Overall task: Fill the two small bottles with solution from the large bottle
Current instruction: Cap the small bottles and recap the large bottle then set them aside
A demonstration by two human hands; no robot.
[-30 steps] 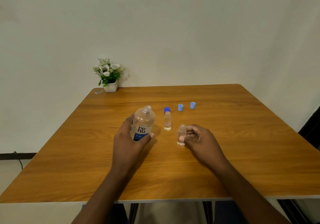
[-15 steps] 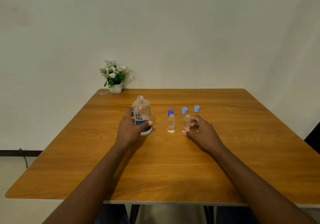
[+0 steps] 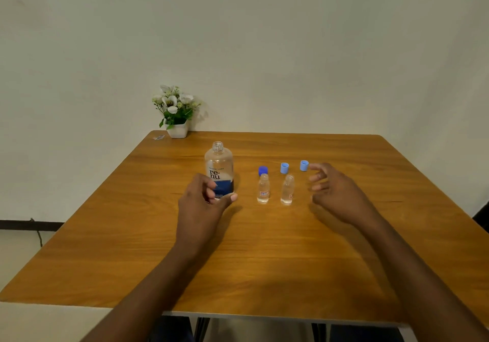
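Filling seems done: the large bottle (image 3: 219, 167) and both small bottles (image 3: 263, 188) stand uncapped mid-desk, left hand (image 3: 201, 204) loosely curled by the large one (grip unclear), right hand (image 3: 336, 196) spread open beside a light blue cap (image 3: 304, 165), which needs a careful pinch next.

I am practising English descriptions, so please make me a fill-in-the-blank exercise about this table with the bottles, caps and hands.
1. The large bottle stands upright with no ___ on its neck.
2. Behind the two small bottles sit ___ blue caps.
3. The flower pot stands at the far ___ corner of the table.
4. The open right hand holds ___.

Missing words: cap; three; left; nothing.
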